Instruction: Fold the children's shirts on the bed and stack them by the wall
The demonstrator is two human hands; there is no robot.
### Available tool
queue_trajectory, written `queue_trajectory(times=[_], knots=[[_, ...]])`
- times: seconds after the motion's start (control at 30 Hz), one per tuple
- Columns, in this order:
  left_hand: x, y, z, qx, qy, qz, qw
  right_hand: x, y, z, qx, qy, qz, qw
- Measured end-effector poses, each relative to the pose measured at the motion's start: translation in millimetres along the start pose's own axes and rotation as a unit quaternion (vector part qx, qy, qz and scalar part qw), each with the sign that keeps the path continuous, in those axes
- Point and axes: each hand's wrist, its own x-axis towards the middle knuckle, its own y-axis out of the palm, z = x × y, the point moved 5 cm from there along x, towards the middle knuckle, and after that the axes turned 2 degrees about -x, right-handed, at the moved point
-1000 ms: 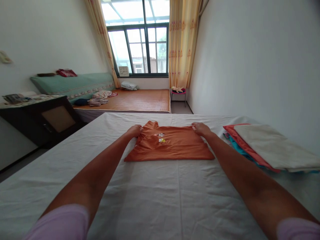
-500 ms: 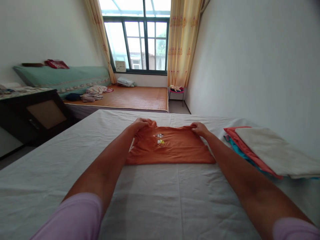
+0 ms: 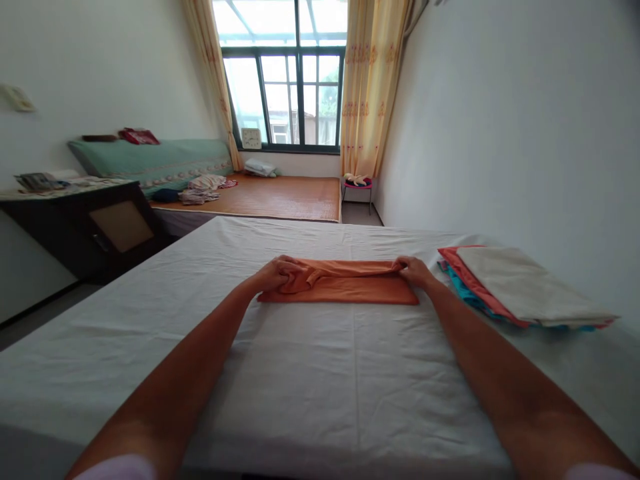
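Note:
An orange T-shirt (image 3: 355,288) lies on the white sheet (image 3: 300,373) in front of me, its far part doubled over toward me into a long narrow shape. My left hand (image 3: 279,272) grips the folded layer at the left end, where the cloth is bunched and creased. At the right end, my right hand (image 3: 411,270) pinches the same folded layer between thumb and fingers. The printed figures on the shirt's front are covered by the fold.
A stack of folded clothes (image 3: 525,283), cream on top with coral and teal beneath, lies to the right by the wall. Beyond stands a bed with a brown mat (image 3: 295,193). A dark cabinet (image 3: 110,227) is at the left.
Both hands have brought the shirt's far edge toward me and down over its front, hiding the print. The shirt is now narrower. The view has shifted slightly.

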Motion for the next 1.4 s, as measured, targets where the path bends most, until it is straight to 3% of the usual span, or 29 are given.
queue_trajectory(times=[0.13,0.2,0.33,0.4,0.5,0.57,0.6,0.67,0.73,0.8,0.87,1.17,1.4], knots=[[-8,4.6,-11,-0.026,0.014,-0.061,0.998,-10,6,-1,-0.027,0.033,-0.081,0.996],[-13,1.3,-9,-0.038,-0.003,-0.077,0.996,-14,7,2,-0.024,0.023,-0.092,0.995],[-21,-7.8,5,0.016,-0.050,-0.041,0.998,-18,7,7,-0.012,-0.016,-0.003,1.000],[-22,-15.0,13,0.068,-0.088,-0.052,0.992,-17,0,10,-0.037,-0.010,0.023,0.999],[-18,-22.8,8,0.139,-0.125,-0.133,0.973,-13,-16,27,-0.096,0.014,-0.060,0.993],[-10,-14.4,-6,0.164,-0.111,-0.159,0.967,-11,-16,50,-0.109,-0.011,-0.107,0.988],[-5,-4.7,-15,0.171,-0.092,-0.148,0.970,-9,-9,64,-0.109,-0.039,-0.102,0.988],[4,21.4,-29,0.188,-0.052,-0.089,0.977,-8,16,88,-0.111,-0.105,-0.033,0.988],[6,46.0,-34,0.210,-0.054,-0.025,0.976,-9,46,100,-0.128,-0.146,0.062,0.979],[4,60.3,-27,0.231,-0.101,0.014,0.968,-10,67,97,-0.151,-0.137,0.128,0.971],[-1,64.2,-18,0.244,-0.147,0.030,0.958,-10,73,83,-0.175,-0.093,0.149,0.969],[-7,51.7,1,0.291,-0.209,0.012,0.933,-11,54,41,-0.221,0.063,0.121,0.966],[-19,36.6,16,0.295,-0.275,0.000,0.915,-11,54,26,-0.239,0.115,0.124,0.956]])
